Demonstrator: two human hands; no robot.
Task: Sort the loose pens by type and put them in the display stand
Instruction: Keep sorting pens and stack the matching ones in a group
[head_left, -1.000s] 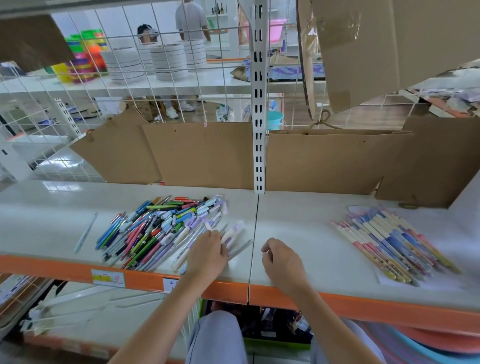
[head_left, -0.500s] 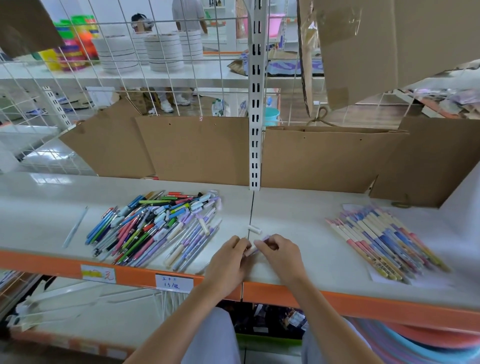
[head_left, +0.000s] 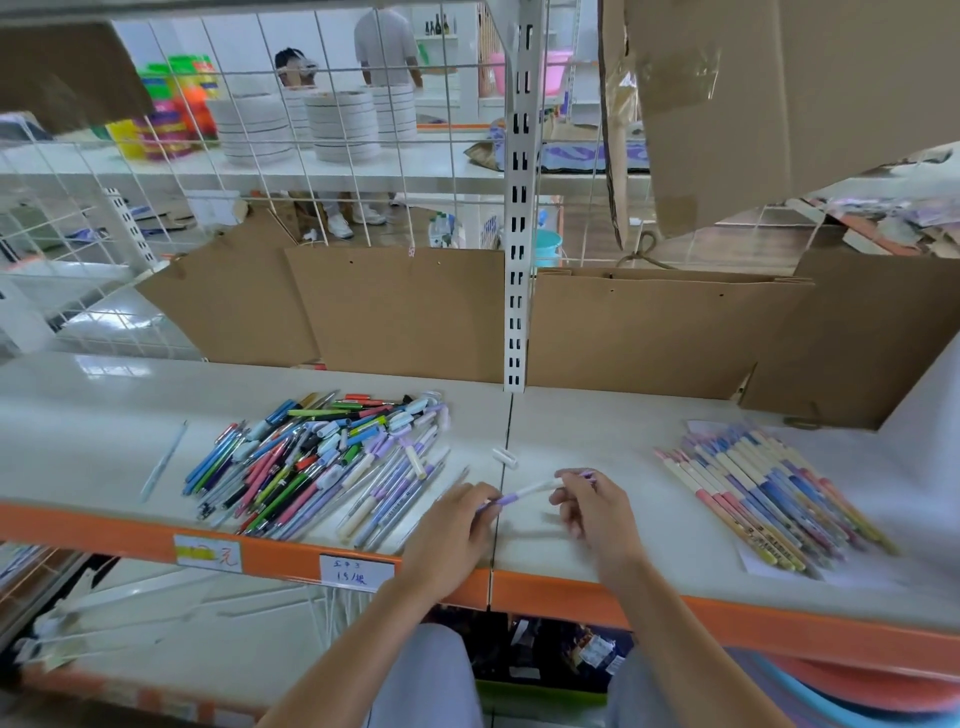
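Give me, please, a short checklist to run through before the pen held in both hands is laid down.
1. Pen held at both ends, left hand and right hand: ok.
2. Pen's type readable: cannot tell, blurred.
3. Loose white cap beside the shelf seam, unfitted: not ok.
4. Mixed pile sorted: not ok.
5. Sorted row on the right has bare shelf beside it: ok.
6. Display stand in view: not ok.

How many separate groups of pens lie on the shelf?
2: a mixed pile left of the upright post, and a sorted row at the right. One pen is in the hands.
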